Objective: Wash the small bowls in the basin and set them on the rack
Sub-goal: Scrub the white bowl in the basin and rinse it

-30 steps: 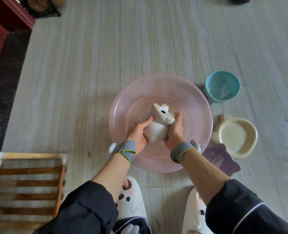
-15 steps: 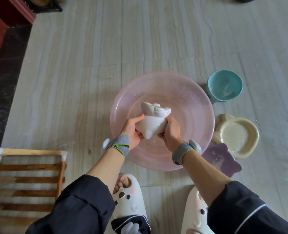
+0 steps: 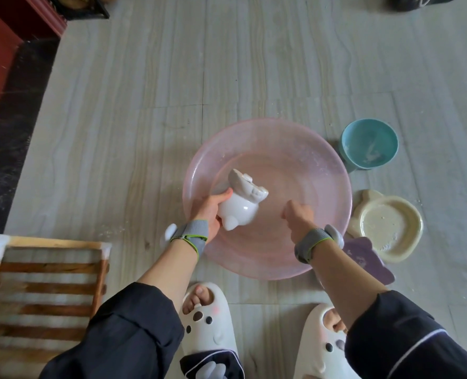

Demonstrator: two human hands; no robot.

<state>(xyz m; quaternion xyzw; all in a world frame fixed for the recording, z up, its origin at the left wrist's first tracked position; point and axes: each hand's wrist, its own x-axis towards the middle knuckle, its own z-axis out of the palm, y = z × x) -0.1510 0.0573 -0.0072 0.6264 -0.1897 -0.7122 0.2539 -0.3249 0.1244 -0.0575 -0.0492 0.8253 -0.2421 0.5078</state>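
Washing of this one looks about finished: your left hand [image 3: 211, 214] grips the white animal-shaped bowl [image 3: 240, 212], tipped sideways over the pink basin [image 3: 322, 165] at frame centre. Your right hand [image 3: 299, 217] is curled and seems empty. Next, carry the bowl lower left to the wooden rack [image 3: 49, 269] (glossy glaze, likely slippery).

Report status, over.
Left hand grips white bowl over pink basin. Right hand curled, empty. Bare floor between basin and rack.
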